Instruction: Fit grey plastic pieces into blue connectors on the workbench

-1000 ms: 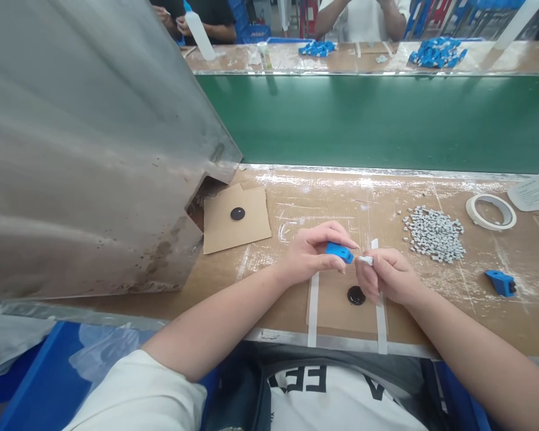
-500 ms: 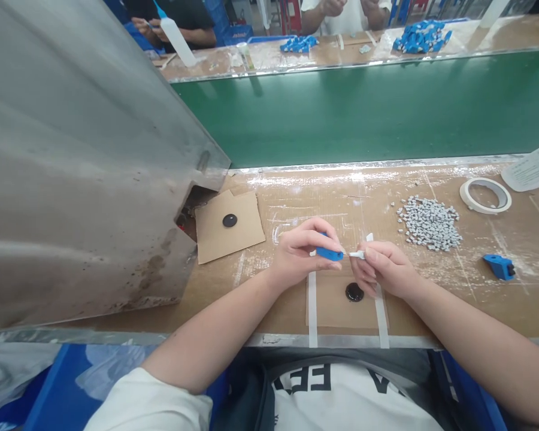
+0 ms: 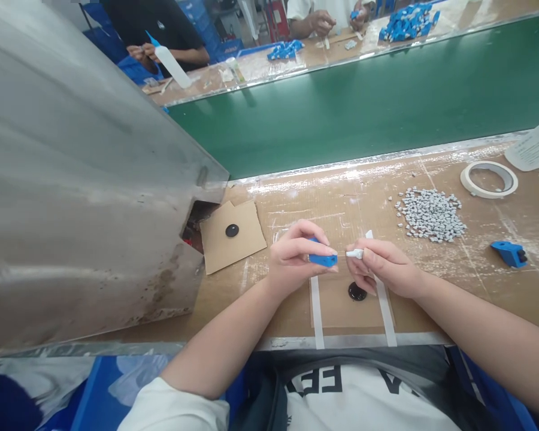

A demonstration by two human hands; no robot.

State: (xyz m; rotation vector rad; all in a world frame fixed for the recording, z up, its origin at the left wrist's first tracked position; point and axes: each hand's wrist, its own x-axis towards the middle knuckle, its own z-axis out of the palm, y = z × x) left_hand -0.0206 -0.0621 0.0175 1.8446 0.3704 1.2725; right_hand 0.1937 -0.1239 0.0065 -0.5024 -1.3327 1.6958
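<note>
My left hand (image 3: 296, 254) is closed around a small blue plastic part (image 3: 324, 260), its end pointing right. Facing it, my right hand (image 3: 386, 263) pinches a small whitish piece with a narrow tip (image 3: 354, 254) between thumb and finger. A narrow gap separates the piece from the blue part. Just below my right fingers, a round black disc with a glossy, wet-looking top (image 3: 357, 291) lies on a cardboard sheet (image 3: 336, 311). White tape strips (image 3: 317, 314) run along both sides of that sheet.
Small grey pieces (image 3: 431, 215) lie heaped to the right, near a tape roll (image 3: 489, 179) and another blue part (image 3: 509, 254). On the left, cardboard (image 3: 240, 248) bears a black disc (image 3: 232, 230) beside a large metal panel (image 3: 94, 179). Co-workers sit beyond the green divider (image 3: 341, 114).
The head view has tilted slightly. The gap between the blue part and the whitish piece is a little wider. Both hands keep their grips.
</note>
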